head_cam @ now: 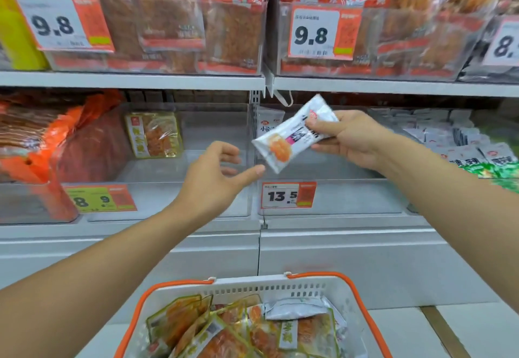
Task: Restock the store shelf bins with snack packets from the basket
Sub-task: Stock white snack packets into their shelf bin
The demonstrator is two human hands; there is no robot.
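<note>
At the shelf: right hand (351, 138) pinches white packet (292, 133); left hand (216, 172) spread.
Left: basket (280, 287) holds many packets; bin (337, 194) nearly bare.

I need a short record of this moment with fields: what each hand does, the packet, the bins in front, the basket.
right hand: pinches the white packet at its upper end, in front of the bin with the 13.5 tag
left hand: open, empty, fingers reaching toward the packet's lower end
white packet: tilted, in the air, not yet in a bin
left bin: one yellow packet standing at the back
basket: white with orange handles, below the shelf, holds yellow packets and at least one white one
</note>
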